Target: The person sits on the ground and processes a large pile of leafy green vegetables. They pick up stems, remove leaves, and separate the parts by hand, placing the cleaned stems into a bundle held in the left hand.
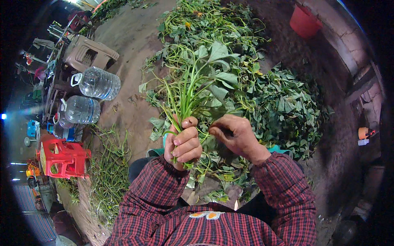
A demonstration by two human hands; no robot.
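Observation:
My left hand point(184, 143) is closed around a bunch of green leafy stems point(186, 95) that stand up from the fist, with a few cut ends showing below it. Just to the right, my right hand point(235, 135) has its thumb and forefinger pinched together by a thin pale stem point(203, 133) that runs towards the bunch; whether the fingers grip it, I cannot tell. Beyond both hands a long heap of leafy vines point(212, 21) lies on the floor. A denser pile of dark green leaves point(286, 107) lies to the right.
Loose bare stems point(107, 181) lie on the floor at the left, near a red plastic stool point(63, 156). Clear plastic water jugs point(100, 83) and a beige stool point(89, 53) stand farther up on that side. A red tub point(304, 21) is at the upper right by the wall.

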